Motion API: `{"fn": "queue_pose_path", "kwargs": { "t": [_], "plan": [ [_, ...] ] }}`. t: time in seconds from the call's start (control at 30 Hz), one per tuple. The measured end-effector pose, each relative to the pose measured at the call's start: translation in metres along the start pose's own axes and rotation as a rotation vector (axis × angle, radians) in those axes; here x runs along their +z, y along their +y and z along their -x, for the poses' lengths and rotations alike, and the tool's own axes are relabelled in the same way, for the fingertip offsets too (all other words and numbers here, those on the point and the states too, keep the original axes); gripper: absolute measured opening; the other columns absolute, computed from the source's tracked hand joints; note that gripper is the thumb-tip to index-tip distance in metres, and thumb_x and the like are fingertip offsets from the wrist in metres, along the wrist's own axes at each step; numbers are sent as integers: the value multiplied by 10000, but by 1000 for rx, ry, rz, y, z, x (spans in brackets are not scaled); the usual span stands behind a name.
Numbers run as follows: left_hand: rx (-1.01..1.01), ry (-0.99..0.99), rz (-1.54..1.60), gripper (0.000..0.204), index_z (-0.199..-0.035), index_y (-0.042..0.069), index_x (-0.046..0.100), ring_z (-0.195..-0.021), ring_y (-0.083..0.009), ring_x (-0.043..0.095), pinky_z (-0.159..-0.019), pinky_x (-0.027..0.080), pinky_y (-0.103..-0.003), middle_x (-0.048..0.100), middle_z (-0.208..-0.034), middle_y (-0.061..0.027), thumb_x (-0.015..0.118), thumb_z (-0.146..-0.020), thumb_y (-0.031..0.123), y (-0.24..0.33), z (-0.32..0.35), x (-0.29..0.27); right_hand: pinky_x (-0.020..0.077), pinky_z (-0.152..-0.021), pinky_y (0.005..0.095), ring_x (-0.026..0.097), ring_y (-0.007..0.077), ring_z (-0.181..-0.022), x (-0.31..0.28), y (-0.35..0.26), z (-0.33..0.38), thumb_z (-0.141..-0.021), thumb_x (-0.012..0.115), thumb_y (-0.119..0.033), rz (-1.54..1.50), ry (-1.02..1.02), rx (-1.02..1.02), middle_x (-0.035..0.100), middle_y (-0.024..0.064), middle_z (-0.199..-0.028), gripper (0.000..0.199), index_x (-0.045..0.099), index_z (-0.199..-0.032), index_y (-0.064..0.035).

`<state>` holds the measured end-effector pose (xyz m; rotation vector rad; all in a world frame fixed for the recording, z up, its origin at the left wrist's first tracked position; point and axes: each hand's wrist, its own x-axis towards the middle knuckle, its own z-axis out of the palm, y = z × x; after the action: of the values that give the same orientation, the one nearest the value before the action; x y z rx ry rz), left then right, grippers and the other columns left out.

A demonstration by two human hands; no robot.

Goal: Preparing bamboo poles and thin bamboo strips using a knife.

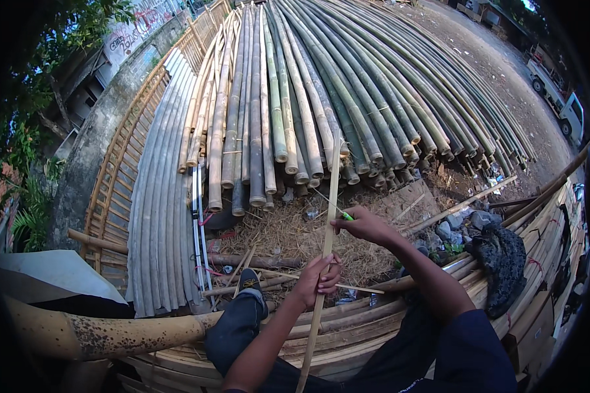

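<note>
A long, pale bamboo strip [329, 226] stands slanted in front of me, its lower end running down past my legs. My left hand [318, 280] is closed round the strip at about its middle. Higher up, my right hand [362, 225] is closed on a knife [348, 215] with a bright green handle. The knife's thin blade points up and left, across the strip. The right-hand fingers lie right beside the strip; whether they also touch it I cannot tell. The strip's upper end looks frayed, in front of the stacked poles.
A large stack of bamboo poles [288, 111] fills the far side. Corrugated sheets [160, 196] and a bamboo fence [121, 157] stand left. A thick bamboo pole [131, 335] crosses near left. Split bamboo [537, 262], a dark cloth [499, 265] and stones [444, 229] lie right.
</note>
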<state>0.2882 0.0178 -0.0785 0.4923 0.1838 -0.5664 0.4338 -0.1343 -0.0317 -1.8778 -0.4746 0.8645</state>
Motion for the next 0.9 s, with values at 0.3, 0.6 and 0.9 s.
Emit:
{"fn": "queue_pose_path", "kwargs": {
  "t": [0.3,0.6,0.9],
  "plan": [
    [85,250,-383,223,-892,102,400,-400,-36,241,-335,215,-185,281,-574,47,377,-996,297,-5,-13,14,505,-677,462,625,368,-694,2,23,-9,-759,613,-317,717,145,-135,637,187,-711,277,672,-771,-47],
    [192,381,-802,254,-873,79,408,-427,-47,356,-370,285,-209,353,-563,39,368,-1002,294,-42,8,21,492,-670,497,614,411,-712,-34,33,-36,-745,540,-219,719,597,55,618,233,-721,243,638,-699,-2],
    [-60,110,-146,348,-916,91,427,-408,-35,245,-346,232,-180,270,-560,40,330,-994,416,-41,16,20,389,-548,442,536,309,-532,-136,80,-24,-777,551,-258,351,1070,-42,524,229,-565,344,570,-673,69]
  ]
}}
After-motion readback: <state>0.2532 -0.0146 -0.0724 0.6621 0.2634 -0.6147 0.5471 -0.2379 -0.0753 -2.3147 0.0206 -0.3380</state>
